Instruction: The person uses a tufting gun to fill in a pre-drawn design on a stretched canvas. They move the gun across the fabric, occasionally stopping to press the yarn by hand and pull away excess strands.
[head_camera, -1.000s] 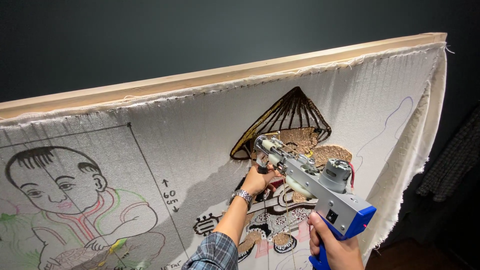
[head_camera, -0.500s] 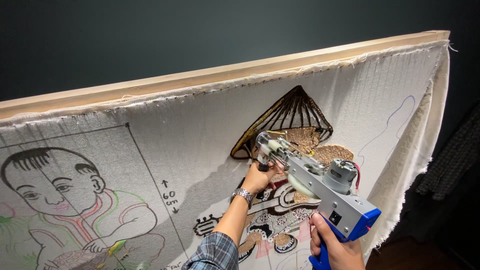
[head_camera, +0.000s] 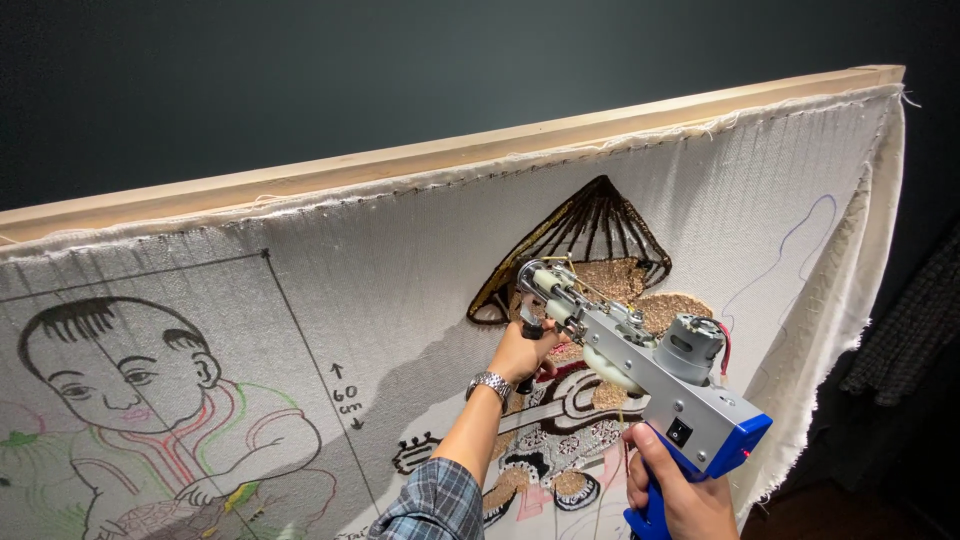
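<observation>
A silver and blue tufting gun (head_camera: 650, 375) points its tip at the white backing cloth (head_camera: 400, 260), just under a tufted brown cone hat (head_camera: 585, 235). My right hand (head_camera: 680, 490) grips the blue rear handle at the bottom right. My left hand (head_camera: 525, 350), with a metal wristwatch (head_camera: 490, 383) and a plaid sleeve, holds the gun's front grip close against the cloth. Brown yarn patches and a partly tufted figure (head_camera: 555, 440) lie beside and below the gun's tip.
The cloth is stretched on a wooden frame (head_camera: 450, 150) that slants across the view. A drawn child with coloured outlines (head_camera: 150, 400) fills the lower left. A dark wall stands behind, and dark fabric (head_camera: 900, 340) hangs at the right.
The gun and both hands have shifted slightly upward along the cloth, near the hat's lower edge. The grips are the same.
</observation>
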